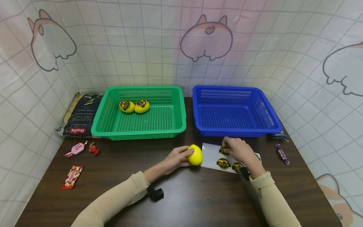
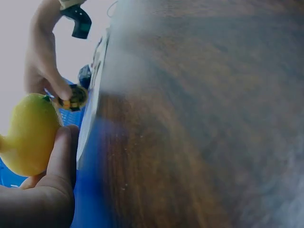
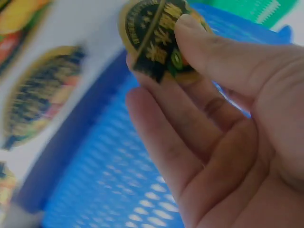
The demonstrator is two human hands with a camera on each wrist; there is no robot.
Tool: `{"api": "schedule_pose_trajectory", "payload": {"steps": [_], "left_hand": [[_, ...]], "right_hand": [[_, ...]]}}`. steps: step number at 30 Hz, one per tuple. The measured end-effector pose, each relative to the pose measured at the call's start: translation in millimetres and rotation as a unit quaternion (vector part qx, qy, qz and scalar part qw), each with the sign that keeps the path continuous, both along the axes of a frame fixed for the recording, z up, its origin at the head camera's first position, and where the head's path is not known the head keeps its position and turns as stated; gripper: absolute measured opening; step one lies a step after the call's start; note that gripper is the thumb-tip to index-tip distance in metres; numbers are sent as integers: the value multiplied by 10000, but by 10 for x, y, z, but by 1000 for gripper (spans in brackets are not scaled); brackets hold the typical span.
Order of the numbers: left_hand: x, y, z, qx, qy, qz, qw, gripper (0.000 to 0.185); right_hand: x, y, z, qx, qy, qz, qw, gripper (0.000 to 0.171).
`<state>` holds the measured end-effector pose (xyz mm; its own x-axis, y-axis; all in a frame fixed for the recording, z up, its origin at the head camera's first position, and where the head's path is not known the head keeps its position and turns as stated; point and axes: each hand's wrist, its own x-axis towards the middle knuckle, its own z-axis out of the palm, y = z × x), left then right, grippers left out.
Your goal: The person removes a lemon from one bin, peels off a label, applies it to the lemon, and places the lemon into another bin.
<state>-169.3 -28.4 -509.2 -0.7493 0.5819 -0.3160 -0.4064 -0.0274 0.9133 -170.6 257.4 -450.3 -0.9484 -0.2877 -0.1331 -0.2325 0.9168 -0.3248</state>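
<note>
My left hand (image 1: 176, 160) grips a plain yellow lemon (image 1: 195, 155) just above the table, beside the left edge of a white sticker sheet (image 1: 210, 153). Over that sheet, my right hand (image 1: 240, 151) pinches a round black-and-gold sticker (image 3: 154, 40) between thumb and fingers. Its printed face with fruit pictures shows in the right wrist view. Other stickers (image 1: 223, 163) of the same kind lie on the sheet, partly covered by the right hand and wrist. In the left wrist view the lemon (image 2: 31, 135) bears no label on its visible side.
A green basket (image 1: 141, 136) at the back left holds two labelled lemons (image 1: 142, 106). Right of it stands a blue basket (image 1: 238, 130). A dark pasta bag (image 1: 82, 116), wrapped candies (image 1: 76, 149) and a red snack packet (image 1: 72, 177) lie left; a purple candy (image 1: 282, 154) lies right.
</note>
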Motion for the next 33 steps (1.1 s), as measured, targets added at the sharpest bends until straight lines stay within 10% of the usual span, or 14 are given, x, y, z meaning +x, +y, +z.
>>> {"api": "schedule_pose_trajectory", "payload": {"steps": [12, 33], "left_hand": [[-42, -13, 42, -111, 123, -60, 9998, 58], [-48, -42, 45, -67, 171, -272, 9995, 56]], "right_hand": [[182, -428, 475, -1928, 574, 1114, 9732, 12], [112, -725, 164, -2343, 468, 1008, 9658, 15]]}}
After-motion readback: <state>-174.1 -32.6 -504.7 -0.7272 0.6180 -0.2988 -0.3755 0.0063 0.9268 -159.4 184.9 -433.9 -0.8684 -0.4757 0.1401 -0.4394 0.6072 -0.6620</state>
